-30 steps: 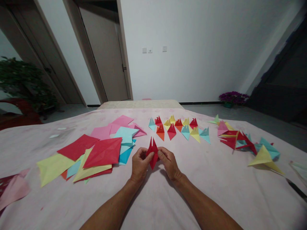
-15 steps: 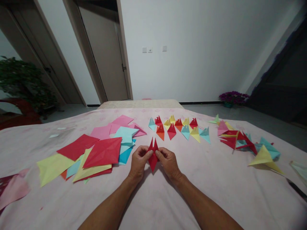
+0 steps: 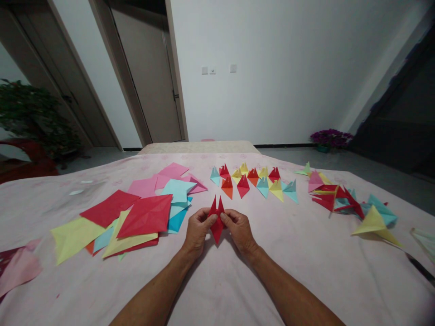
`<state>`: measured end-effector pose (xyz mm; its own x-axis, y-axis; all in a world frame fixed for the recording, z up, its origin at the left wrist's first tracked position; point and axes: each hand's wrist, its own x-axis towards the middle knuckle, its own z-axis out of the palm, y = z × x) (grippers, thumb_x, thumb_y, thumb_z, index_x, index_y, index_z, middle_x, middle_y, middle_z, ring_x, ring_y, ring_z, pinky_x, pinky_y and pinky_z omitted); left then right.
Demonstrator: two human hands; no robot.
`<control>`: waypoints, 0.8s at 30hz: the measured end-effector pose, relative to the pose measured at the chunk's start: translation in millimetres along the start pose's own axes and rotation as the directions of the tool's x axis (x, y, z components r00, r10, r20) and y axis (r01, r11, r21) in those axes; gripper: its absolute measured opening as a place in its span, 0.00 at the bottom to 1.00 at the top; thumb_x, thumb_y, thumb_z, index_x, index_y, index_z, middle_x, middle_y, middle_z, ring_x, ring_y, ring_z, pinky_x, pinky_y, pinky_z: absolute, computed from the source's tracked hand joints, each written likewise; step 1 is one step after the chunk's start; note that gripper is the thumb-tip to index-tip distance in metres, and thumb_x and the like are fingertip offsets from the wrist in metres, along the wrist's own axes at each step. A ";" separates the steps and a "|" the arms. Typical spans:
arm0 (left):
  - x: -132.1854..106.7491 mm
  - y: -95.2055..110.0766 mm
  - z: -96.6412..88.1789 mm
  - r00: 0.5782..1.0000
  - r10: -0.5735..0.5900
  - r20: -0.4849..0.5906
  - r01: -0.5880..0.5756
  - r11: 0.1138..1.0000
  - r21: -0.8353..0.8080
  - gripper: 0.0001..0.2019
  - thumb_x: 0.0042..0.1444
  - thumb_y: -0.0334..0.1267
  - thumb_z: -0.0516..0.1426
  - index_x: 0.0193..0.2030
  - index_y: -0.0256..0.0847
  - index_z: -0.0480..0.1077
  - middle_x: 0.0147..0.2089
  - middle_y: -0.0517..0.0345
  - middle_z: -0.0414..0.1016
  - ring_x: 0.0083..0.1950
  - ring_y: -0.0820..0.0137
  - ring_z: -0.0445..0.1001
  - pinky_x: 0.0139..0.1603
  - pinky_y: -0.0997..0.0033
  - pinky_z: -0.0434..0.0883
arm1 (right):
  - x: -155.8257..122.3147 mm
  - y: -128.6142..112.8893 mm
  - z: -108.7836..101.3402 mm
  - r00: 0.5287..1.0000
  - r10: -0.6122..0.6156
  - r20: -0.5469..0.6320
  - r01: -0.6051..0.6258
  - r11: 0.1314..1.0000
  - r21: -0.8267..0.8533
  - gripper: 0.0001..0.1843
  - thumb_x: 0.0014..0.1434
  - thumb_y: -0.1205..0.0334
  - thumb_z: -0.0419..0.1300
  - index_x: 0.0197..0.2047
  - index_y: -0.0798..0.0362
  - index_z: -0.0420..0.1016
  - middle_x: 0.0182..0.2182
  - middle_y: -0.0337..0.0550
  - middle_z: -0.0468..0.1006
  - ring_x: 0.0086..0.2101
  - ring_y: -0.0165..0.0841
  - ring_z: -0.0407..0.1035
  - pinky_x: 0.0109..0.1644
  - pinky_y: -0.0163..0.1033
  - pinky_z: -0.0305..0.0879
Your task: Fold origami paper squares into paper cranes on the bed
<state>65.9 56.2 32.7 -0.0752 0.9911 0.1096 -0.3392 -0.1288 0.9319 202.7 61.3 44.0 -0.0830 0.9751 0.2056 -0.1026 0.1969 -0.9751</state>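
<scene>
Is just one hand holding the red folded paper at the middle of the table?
No, the left hand and the right hand both pinch the red folded paper, one at each side.

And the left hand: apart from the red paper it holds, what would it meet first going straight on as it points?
Most likely the right hand, which grips the other side of the red paper. Depth is unclear, though, so the left hand might pass slightly above it.
</scene>
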 end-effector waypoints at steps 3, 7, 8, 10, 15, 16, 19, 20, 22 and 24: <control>-1.1 -1.6 0.7 1.000 0.014 -0.017 -0.013 1.000 0.014 0.13 0.47 0.43 0.68 0.34 0.35 0.77 0.33 0.57 0.78 0.32 0.72 0.72 0.37 0.73 0.68 | -0.1 -0.3 -0.3 1.000 0.005 0.008 -0.005 1.000 -0.008 0.15 0.53 0.50 0.65 0.29 0.55 0.79 0.22 0.38 0.74 0.25 0.30 0.63 0.30 0.35 0.62; -2.8 -2.5 2.4 0.998 -0.001 -0.062 0.003 0.999 0.032 0.13 0.48 0.44 0.67 0.29 0.36 0.74 0.28 0.60 0.74 0.28 0.74 0.69 0.32 0.75 0.67 | -0.3 1.9 -0.8 0.999 -0.017 0.044 0.019 0.999 -0.050 0.14 0.55 0.52 0.63 0.28 0.55 0.78 0.22 0.38 0.73 0.25 0.30 0.63 0.30 0.35 0.60; -3.1 -2.1 2.7 0.997 -0.001 -0.074 0.004 0.999 0.046 0.13 0.48 0.45 0.67 0.29 0.36 0.73 0.27 0.61 0.73 0.28 0.74 0.69 0.32 0.75 0.67 | -0.4 2.7 -0.9 0.999 -0.022 0.049 0.025 0.998 -0.058 0.14 0.55 0.53 0.63 0.27 0.55 0.78 0.22 0.38 0.73 0.25 0.30 0.63 0.31 0.35 0.60; -3.9 -0.5 3.1 0.996 0.019 -0.088 -0.011 0.996 0.093 0.13 0.48 0.45 0.67 0.29 0.36 0.73 0.27 0.61 0.73 0.28 0.74 0.69 0.31 0.75 0.66 | -0.6 4.2 -0.9 0.999 -0.030 0.045 0.033 0.998 -0.062 0.13 0.55 0.53 0.63 0.28 0.55 0.78 0.23 0.38 0.73 0.26 0.30 0.64 0.32 0.35 0.61; -6.2 3.9 4.6 0.994 0.068 -0.084 -0.047 0.972 0.230 0.14 0.49 0.45 0.67 0.29 0.36 0.73 0.25 0.62 0.72 0.27 0.75 0.67 0.29 0.77 0.64 | 0.8 5.2 0.0 0.998 -0.050 -0.028 0.049 0.998 -0.035 0.10 0.54 0.55 0.65 0.31 0.54 0.78 0.27 0.39 0.76 0.29 0.31 0.67 0.35 0.36 0.64; -6.6 4.1 4.9 0.994 0.072 -0.082 -0.050 0.968 0.245 0.14 0.49 0.46 0.67 0.29 0.36 0.73 0.25 0.62 0.72 0.27 0.75 0.67 0.29 0.77 0.64 | 1.5 4.8 0.2 0.997 -0.059 -0.046 0.057 0.998 -0.031 0.10 0.53 0.55 0.65 0.30 0.54 0.78 0.27 0.39 0.76 0.29 0.32 0.67 0.36 0.36 0.64; -7.0 3.7 5.5 0.995 0.079 -0.067 -0.058 0.960 0.275 0.14 0.49 0.46 0.67 0.29 0.36 0.74 0.25 0.61 0.73 0.27 0.74 0.68 0.29 0.77 0.64 | 3.2 3.8 0.7 0.994 -0.072 -0.077 0.072 0.997 -0.012 0.09 0.52 0.56 0.66 0.29 0.54 0.77 0.26 0.38 0.75 0.29 0.31 0.67 0.36 0.36 0.63; -6.9 3.3 5.6 0.995 0.079 -0.062 -0.058 0.958 0.282 0.14 0.49 0.46 0.66 0.29 0.36 0.74 0.26 0.60 0.74 0.27 0.74 0.68 0.29 0.76 0.64 | 3.5 3.6 0.7 0.994 -0.070 -0.083 0.070 0.998 -0.005 0.09 0.52 0.56 0.66 0.28 0.54 0.77 0.25 0.38 0.74 0.28 0.31 0.66 0.35 0.36 0.63; -6.7 2.8 5.6 0.997 0.071 -0.043 -0.055 0.954 0.295 0.13 0.49 0.46 0.66 0.30 0.36 0.75 0.26 0.60 0.75 0.27 0.73 0.69 0.30 0.76 0.65 | 3.8 3.8 0.4 0.993 -0.065 -0.099 0.065 0.998 -0.001 0.10 0.52 0.56 0.66 0.27 0.54 0.76 0.23 0.36 0.73 0.27 0.30 0.65 0.33 0.35 0.62; -6.5 2.6 5.7 0.998 0.060 -0.014 -0.053 0.953 0.297 0.13 0.49 0.45 0.66 0.30 0.36 0.75 0.27 0.59 0.75 0.28 0.72 0.70 0.31 0.75 0.66 | 3.7 4.2 -0.4 0.991 -0.069 -0.114 0.067 0.998 -0.017 0.11 0.52 0.56 0.66 0.26 0.54 0.75 0.23 0.36 0.72 0.26 0.30 0.64 0.33 0.35 0.62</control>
<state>70.8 49.6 36.4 -0.1083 0.9811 0.1603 -0.0407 -0.1654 0.9854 202.4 65.8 40.7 0.0381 0.9645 0.2614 -0.0910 0.2638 -0.9603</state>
